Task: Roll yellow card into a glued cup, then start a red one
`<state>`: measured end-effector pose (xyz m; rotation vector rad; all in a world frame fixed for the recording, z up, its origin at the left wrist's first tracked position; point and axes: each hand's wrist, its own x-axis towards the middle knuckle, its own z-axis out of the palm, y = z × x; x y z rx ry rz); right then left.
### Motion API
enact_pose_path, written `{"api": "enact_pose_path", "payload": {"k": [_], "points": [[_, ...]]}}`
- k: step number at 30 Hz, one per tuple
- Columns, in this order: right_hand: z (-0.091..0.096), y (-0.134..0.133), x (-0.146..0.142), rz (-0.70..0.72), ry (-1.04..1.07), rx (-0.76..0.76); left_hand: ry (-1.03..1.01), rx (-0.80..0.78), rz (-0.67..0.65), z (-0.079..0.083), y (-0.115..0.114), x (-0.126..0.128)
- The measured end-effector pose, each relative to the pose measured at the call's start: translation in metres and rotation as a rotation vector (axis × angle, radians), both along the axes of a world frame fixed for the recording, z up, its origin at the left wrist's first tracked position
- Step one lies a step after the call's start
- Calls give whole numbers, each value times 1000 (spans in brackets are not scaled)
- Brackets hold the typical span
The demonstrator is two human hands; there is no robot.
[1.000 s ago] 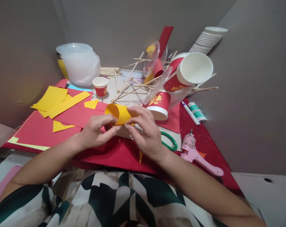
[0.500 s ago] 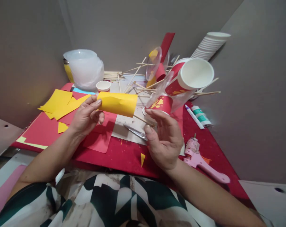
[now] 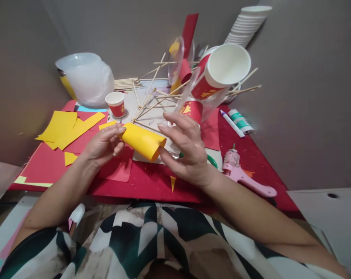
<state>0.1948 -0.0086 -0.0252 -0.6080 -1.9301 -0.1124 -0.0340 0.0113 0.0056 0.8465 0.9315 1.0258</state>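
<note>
A rolled tube of yellow paper (image 3: 142,142) hangs above the red sheet (image 3: 152,186) on the table. My left hand (image 3: 104,144) pinches the tube's left end between thumb and fingers. My right hand (image 3: 185,149) is at the tube's right end, fingers spread and curved, the thumb touching its open rim. Under my right hand lie scissors with a green handle (image 3: 212,160), mostly hidden.
A pink glue gun (image 3: 245,175) lies to the right, with a glue tube (image 3: 240,121) and a pen (image 3: 230,123) behind it. Red paper cups and wooden sticks (image 3: 210,79) are stacked at the back. A small cup (image 3: 115,104), yellow paper pieces (image 3: 66,128) and a plastic bag (image 3: 84,79) are at the left.
The tube came down and tilted, its right end lower. My right hand rose from below the tube and reached its right end. The view shifted a little.
</note>
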Motion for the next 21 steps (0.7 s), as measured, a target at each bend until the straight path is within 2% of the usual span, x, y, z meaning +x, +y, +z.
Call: {"api": "enact_pose_path", "payload": {"k": [3, 6, 11, 21], "points": [[-2, 5, 1, -33, -156, 116, 21, -33, -27, -5, 1, 2], [-7, 9, 0, -84, -202, 191, 15, -44, -45, -11, 1, 4], [-11, 12, 0, -124, -240, 189, 10, -47, -78, -18, 1, 5], [-13, 12, 0, -92, -260, 189, 19, -94, -130, -14, -10, 10]]}}
